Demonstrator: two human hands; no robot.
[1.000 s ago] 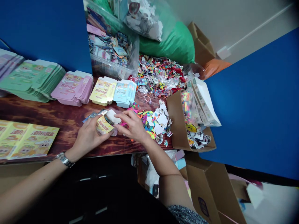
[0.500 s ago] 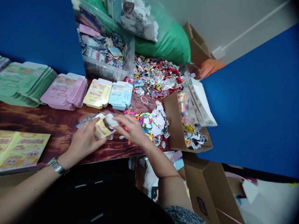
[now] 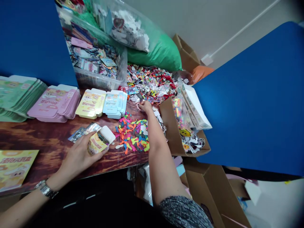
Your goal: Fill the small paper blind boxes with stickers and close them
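My left hand (image 3: 79, 155) holds a small yellow printed box (image 3: 97, 144) with its white flap raised and some dark, shiny contents showing at the opening. Beside it, clear packets with cards (image 3: 82, 131) lie on the wooden table (image 3: 54, 136). My right hand (image 3: 145, 106) reaches across to the edge of the heap of small trinkets (image 3: 154, 83), its fingers pinched at a pink band (image 3: 138, 107). Below that arm is a spread of colourful balloons (image 3: 133, 134), with white stickers (image 3: 158, 116) partly hidden by the forearm.
Stacks of flat green (image 3: 19, 95), pink (image 3: 55, 103), yellow (image 3: 91, 103) and blue boxes (image 3: 115, 103) line the back. A clear bin of cards (image 3: 99, 76) stands behind them. An open carton (image 3: 172, 126) is at the right; a yellow sheet (image 3: 17, 169) lies at left.
My right hand has left the yellow box and moved away to the pink band by the trinkets. The box remains in my left hand, its opening now uncovered. The view has shifted slightly.
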